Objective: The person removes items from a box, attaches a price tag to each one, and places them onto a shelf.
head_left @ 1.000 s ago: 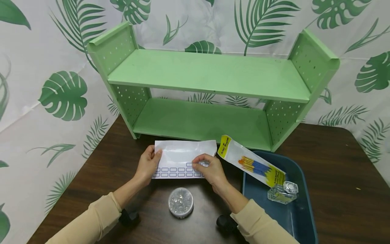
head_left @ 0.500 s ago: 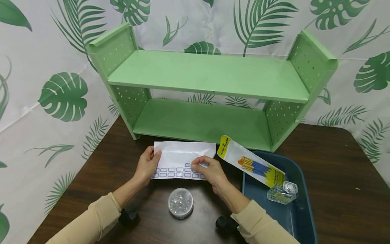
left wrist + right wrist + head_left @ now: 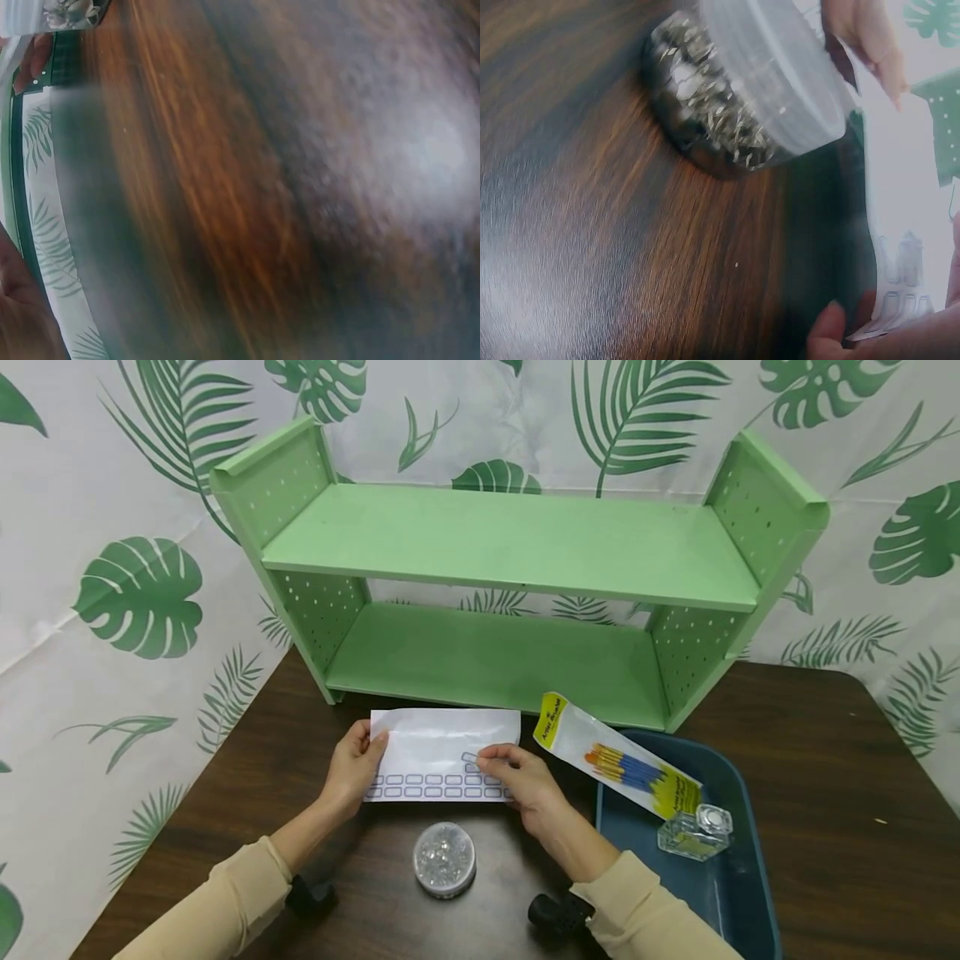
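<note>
A white sheet point(image 3: 442, 739) with rows of blue-outlined labels along its lower part is held up above the table. My left hand point(image 3: 354, 770) grips its left edge, thumb in front. Between thumb and index finger, my right hand point(image 3: 528, 785) pinches a small blue-outlined label point(image 3: 470, 757), which sits tilted over the sheet's right part. Other fingers of that hand are near the sheet's lower right corner. In the right wrist view the sheet point(image 3: 904, 172) appears beside a clear round container.
The round container point(image 3: 444, 859) of small metallic pieces stands in front of the sheet. Behind is a green two-level shelf point(image 3: 510, 535). At right, a blue bin point(image 3: 757, 860) has a brush packet point(image 3: 622, 758) and a glass bottle point(image 3: 696, 833) on it or in it.
The label in my right fingers has come up and tilted from its row. The sheet and my left hand have shifted slightly left.
</note>
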